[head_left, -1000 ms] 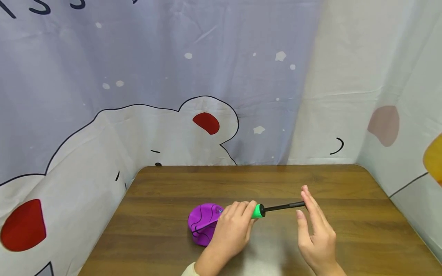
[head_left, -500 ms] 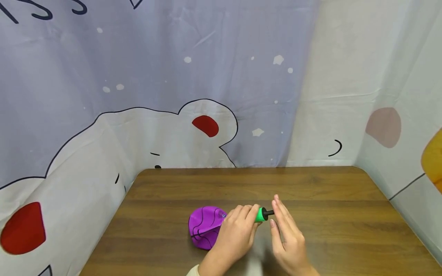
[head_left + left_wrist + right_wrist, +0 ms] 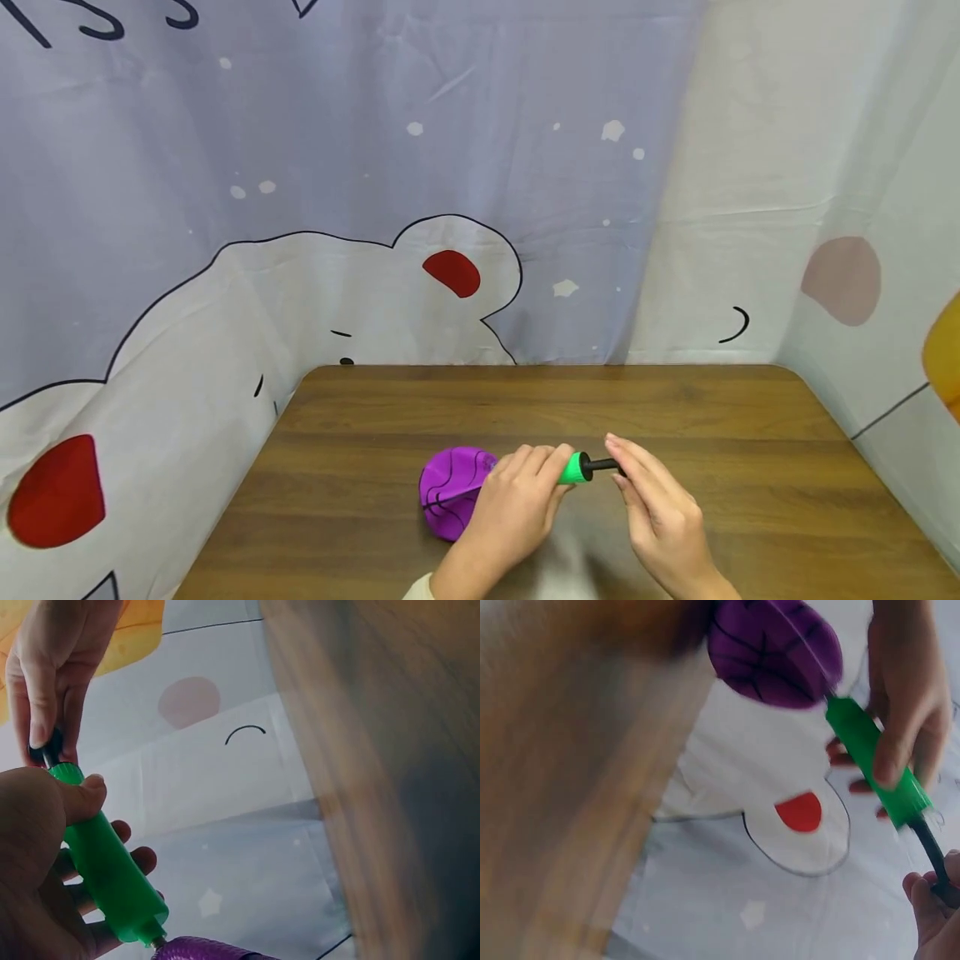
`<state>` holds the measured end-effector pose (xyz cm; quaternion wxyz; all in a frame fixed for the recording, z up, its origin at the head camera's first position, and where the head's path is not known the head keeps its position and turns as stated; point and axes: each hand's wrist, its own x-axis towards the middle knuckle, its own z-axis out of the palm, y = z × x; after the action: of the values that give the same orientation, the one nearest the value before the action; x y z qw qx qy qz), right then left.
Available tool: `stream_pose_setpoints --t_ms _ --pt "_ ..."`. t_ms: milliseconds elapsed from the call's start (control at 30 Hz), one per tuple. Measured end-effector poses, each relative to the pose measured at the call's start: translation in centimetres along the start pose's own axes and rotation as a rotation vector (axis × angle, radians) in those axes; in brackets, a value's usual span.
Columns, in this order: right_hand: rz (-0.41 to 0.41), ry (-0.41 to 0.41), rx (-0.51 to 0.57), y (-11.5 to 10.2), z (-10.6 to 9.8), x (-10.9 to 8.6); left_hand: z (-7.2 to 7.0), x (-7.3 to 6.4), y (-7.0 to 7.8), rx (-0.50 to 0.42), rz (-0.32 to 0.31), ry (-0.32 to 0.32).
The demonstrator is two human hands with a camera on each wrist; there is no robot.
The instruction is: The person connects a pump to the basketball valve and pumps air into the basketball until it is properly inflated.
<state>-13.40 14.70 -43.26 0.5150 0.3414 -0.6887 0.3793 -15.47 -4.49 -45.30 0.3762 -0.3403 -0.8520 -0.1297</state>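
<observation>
A green hand pump (image 3: 575,469) is gripped round its barrel by my left hand (image 3: 513,504). My right hand (image 3: 667,525) holds the black handle at the end of the plunger rod (image 3: 602,464), thumb on one side and fingers on the other. Part of the rod shows outside the barrel. At the pump's other end, a thin needle (image 3: 157,943) joins it to a purple ball (image 3: 448,492) with black lines. The ball looks soft, with a dented side in the right wrist view. My left hand covers most of the pump in the head view.
A brown wooden table (image 3: 360,417) lies under the hands. Printed cloth (image 3: 337,167) hangs behind it and along both sides, showing bear shapes and white spots.
The plunger went from far out to nearly fully in, then slightly out again. My right hand moved left with it, then back right, its straight fingers now bent round the handle.
</observation>
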Motion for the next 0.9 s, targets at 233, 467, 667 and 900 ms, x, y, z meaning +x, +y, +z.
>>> stream_pose_setpoints --t_ms 233,467,667,900 --pt "0.013 0.142 -0.049 0.0 -1.5 2.0 -0.1 0.0 -0.6 0.016 -0.033 -0.040" --pt "0.083 0.202 -0.107 -0.2 -1.9 2.4 0.1 -0.1 -0.9 0.039 -0.036 -0.028" --pt "0.180 0.200 -0.123 -0.4 -0.9 1.1 0.4 0.2 -0.5 0.062 -0.033 -0.026" --pt "0.154 0.155 -0.097 -1.1 1.0 -0.3 0.6 0.2 0.1 0.062 -0.037 -0.038"
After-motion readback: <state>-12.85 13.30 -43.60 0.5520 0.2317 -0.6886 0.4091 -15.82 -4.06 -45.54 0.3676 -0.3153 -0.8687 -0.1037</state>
